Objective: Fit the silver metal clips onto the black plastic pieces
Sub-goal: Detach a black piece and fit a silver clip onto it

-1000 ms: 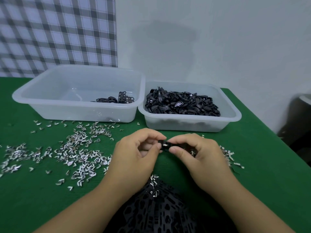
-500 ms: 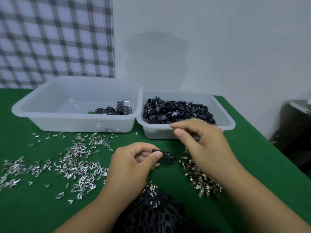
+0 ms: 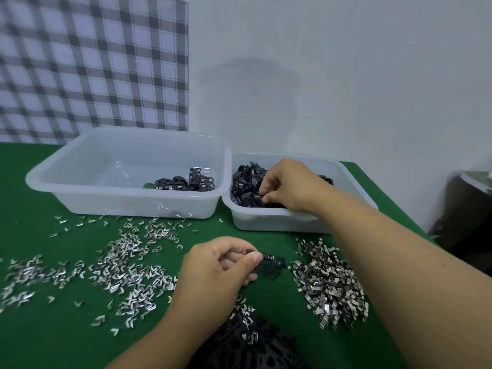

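— black piece [image 3: 270, 263], where is it?
— pinched in the left hand [image 3: 221, 270], near the middle of the green table [image 3: 40, 336].
— and the right hand [image 3: 290, 186]?
— in the far right tub [image 3: 354, 179], fingers curled into the black pieces [image 3: 246, 186].
— clips?
— silver clips [image 3: 330, 286] heaped right, more scattered left.

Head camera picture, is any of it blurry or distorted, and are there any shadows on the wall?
Head view: the plaid cloth and the scattered silver clips at left are smeared with motion blur; the right hand in the bin of black pieces looks sharper. Wide-angle bending shows toward the edges. A soft grey shadow sits on the wall above the bins; lighting is even, without harsh glare.
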`<state>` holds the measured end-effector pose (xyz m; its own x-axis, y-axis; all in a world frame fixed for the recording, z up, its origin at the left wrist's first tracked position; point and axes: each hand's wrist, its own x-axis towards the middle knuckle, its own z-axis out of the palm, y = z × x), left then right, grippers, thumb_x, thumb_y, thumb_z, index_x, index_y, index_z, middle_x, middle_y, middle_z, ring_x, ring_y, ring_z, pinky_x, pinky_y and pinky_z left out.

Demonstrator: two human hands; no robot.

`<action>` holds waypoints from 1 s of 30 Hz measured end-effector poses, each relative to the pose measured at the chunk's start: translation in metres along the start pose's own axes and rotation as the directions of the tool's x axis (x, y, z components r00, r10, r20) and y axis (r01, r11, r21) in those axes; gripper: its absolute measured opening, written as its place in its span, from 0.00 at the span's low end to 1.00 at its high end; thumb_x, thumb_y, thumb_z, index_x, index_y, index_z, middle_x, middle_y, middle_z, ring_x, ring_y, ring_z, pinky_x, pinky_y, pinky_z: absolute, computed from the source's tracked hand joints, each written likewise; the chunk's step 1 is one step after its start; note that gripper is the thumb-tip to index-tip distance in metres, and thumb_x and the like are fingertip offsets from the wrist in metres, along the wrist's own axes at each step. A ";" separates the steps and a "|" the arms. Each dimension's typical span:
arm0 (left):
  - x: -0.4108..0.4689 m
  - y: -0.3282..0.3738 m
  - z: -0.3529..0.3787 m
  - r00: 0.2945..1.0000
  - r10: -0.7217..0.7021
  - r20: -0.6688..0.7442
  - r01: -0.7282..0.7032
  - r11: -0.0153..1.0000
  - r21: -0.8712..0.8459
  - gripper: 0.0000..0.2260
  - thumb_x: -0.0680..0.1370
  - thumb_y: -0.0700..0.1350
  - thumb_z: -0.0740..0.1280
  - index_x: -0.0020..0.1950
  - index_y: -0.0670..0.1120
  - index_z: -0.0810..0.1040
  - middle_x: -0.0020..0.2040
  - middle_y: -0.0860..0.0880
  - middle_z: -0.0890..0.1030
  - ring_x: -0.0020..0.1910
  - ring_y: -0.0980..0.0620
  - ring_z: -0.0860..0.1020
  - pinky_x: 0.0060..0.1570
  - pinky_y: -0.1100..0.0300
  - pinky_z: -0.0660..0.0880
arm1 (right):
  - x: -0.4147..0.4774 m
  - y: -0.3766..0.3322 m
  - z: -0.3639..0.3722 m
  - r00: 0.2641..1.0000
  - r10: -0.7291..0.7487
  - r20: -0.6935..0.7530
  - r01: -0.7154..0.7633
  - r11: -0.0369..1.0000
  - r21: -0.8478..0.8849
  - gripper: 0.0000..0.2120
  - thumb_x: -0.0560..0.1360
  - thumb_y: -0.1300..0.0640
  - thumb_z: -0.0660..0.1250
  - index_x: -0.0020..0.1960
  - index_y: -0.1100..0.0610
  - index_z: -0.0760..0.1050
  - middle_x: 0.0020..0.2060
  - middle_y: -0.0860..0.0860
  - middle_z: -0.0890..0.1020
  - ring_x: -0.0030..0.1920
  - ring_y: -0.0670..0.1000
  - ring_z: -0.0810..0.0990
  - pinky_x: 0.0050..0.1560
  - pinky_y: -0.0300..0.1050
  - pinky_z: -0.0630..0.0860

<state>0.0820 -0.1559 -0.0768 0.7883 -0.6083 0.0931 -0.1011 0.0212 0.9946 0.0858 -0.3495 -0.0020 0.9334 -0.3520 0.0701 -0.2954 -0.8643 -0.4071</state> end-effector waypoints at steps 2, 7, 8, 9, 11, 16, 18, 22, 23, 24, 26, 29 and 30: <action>0.000 0.000 0.000 1.000 0.002 -0.004 -0.002 1.000 -0.014 0.06 0.71 0.37 0.73 0.36 0.46 0.83 0.29 0.47 0.82 0.29 0.52 0.82 0.30 0.66 0.76 | -0.002 0.001 0.000 1.000 -0.010 -0.015 0.010 1.000 -0.003 0.05 0.70 0.61 0.73 0.38 0.52 0.80 0.33 0.44 0.79 0.38 0.44 0.77 0.39 0.35 0.69; 0.001 -0.002 -0.001 0.999 0.045 -0.003 -0.046 0.999 -0.008 0.05 0.75 0.39 0.68 0.40 0.46 0.79 0.31 0.45 0.82 0.30 0.51 0.82 0.31 0.65 0.77 | -0.027 0.003 -0.003 0.956 0.022 -0.292 0.013 0.993 0.117 0.06 0.76 0.57 0.65 0.41 0.48 0.74 0.37 0.41 0.77 0.40 0.44 0.75 0.39 0.35 0.68; 0.001 -0.002 -0.001 0.999 0.051 -0.005 -0.051 0.999 -0.005 0.05 0.76 0.39 0.67 0.40 0.46 0.79 0.32 0.46 0.83 0.31 0.51 0.83 0.32 0.64 0.78 | -0.038 0.000 -0.003 0.927 0.036 -0.373 0.041 0.980 0.197 0.06 0.76 0.57 0.64 0.42 0.48 0.73 0.37 0.42 0.77 0.41 0.43 0.76 0.40 0.34 0.69; 0.001 -0.003 -0.001 0.999 0.052 -0.009 -0.052 0.999 -0.011 0.05 0.77 0.39 0.66 0.41 0.46 0.78 0.32 0.46 0.83 0.31 0.50 0.83 0.32 0.64 0.78 | -0.051 -0.003 -0.002 0.900 0.062 -0.431 0.077 0.951 0.299 0.06 0.76 0.57 0.64 0.42 0.48 0.74 0.37 0.43 0.79 0.40 0.43 0.78 0.41 0.34 0.71; 0.002 -0.004 -0.001 0.999 0.050 -0.018 -0.050 0.998 -0.031 0.06 0.77 0.39 0.66 0.41 0.46 0.78 0.32 0.45 0.83 0.32 0.50 0.83 0.32 0.64 0.78 | -0.081 -0.010 0.004 0.891 0.110 -0.440 0.133 0.863 0.487 0.05 0.76 0.58 0.64 0.43 0.49 0.75 0.36 0.46 0.82 0.37 0.41 0.80 0.39 0.34 0.74; 0.001 -0.004 0.000 0.998 0.053 -0.021 -0.054 0.998 -0.045 0.05 0.77 0.39 0.66 0.42 0.46 0.77 0.31 0.46 0.83 0.31 0.50 0.83 0.31 0.65 0.77 | -0.131 -0.010 0.038 0.964 0.195 -0.182 0.042 0.562 0.826 0.06 0.69 0.64 0.71 0.44 0.55 0.81 0.35 0.52 0.84 0.34 0.46 0.81 0.35 0.34 0.76; 0.002 -0.005 0.000 0.998 0.057 -0.021 -0.058 0.998 -0.032 0.05 0.77 0.39 0.66 0.42 0.46 0.77 0.32 0.46 0.83 0.32 0.50 0.83 0.31 0.65 0.78 | -0.133 -0.004 0.045 0.965 0.215 -0.149 0.017 0.517 0.856 0.07 0.68 0.66 0.71 0.43 0.56 0.82 0.35 0.54 0.84 0.35 0.47 0.82 0.36 0.35 0.77; 0.003 -0.006 0.000 0.997 0.074 -0.015 -0.074 0.997 -0.005 0.04 0.77 0.40 0.66 0.43 0.46 0.77 0.31 0.47 0.83 0.32 0.51 0.83 0.31 0.65 0.77 | -0.131 0.001 0.046 0.972 0.208 -0.112 -0.014 0.523 0.852 0.09 0.70 0.64 0.70 0.45 0.51 0.83 0.33 0.53 0.84 0.32 0.44 0.78 0.35 0.34 0.74; 0.003 -0.006 0.000 0.997 0.076 -0.014 -0.076 0.997 0.000 0.04 0.77 0.40 0.66 0.43 0.46 0.77 0.31 0.46 0.82 0.31 0.51 0.83 0.30 0.65 0.77 | -0.131 0.001 0.046 0.974 0.202 -0.105 -0.019 0.531 0.847 0.10 0.70 0.63 0.70 0.45 0.50 0.83 0.33 0.53 0.84 0.31 0.43 0.77 0.35 0.33 0.74; 0.003 -0.006 0.000 0.997 0.079 -0.013 -0.079 0.997 0.001 0.04 0.77 0.40 0.66 0.43 0.46 0.77 0.31 0.46 0.82 0.31 0.51 0.82 0.30 0.65 0.77 | -0.131 0.001 0.046 0.975 0.197 -0.100 -0.022 0.537 0.843 0.10 0.70 0.63 0.70 0.46 0.49 0.83 0.32 0.52 0.84 0.31 0.43 0.77 0.34 0.33 0.73; 0.002 -0.006 0.001 0.997 0.082 -0.011 -0.082 0.997 -0.001 0.04 0.77 0.39 0.66 0.42 0.45 0.78 0.30 0.46 0.82 0.31 0.51 0.82 0.30 0.65 0.77 | -0.131 0.000 0.046 0.978 0.189 -0.092 -0.026 0.542 0.840 0.11 0.71 0.63 0.70 0.46 0.47 0.83 0.31 0.51 0.83 0.30 0.43 0.76 0.34 0.32 0.72; 0.002 -0.005 0.001 0.996 0.088 -0.008 -0.088 0.996 -0.001 0.04 0.77 0.39 0.66 0.42 0.45 0.78 0.30 0.46 0.82 0.30 0.52 0.82 0.30 0.66 0.76 | -0.131 -0.001 0.046 0.978 0.185 -0.092 -0.025 0.550 0.835 0.11 0.71 0.63 0.70 0.45 0.48 0.84 0.30 0.51 0.82 0.30 0.43 0.74 0.33 0.32 0.72; 0.002 -0.005 0.001 0.996 0.091 -0.009 -0.091 0.996 -0.003 0.04 0.77 0.39 0.67 0.42 0.45 0.78 0.29 0.47 0.82 0.30 0.52 0.82 0.29 0.66 0.76 | -0.131 -0.001 0.046 0.978 0.186 -0.092 -0.026 0.551 0.834 0.11 0.71 0.64 0.70 0.45 0.48 0.84 0.30 0.51 0.82 0.30 0.43 0.74 0.33 0.32 0.72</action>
<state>0.0833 -0.1576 -0.0818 0.7811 -0.5969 0.1834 -0.1706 0.0786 0.9822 -0.0273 -0.2865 -0.0525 0.8392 -0.5384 0.0770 -0.0167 -0.1671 -0.9858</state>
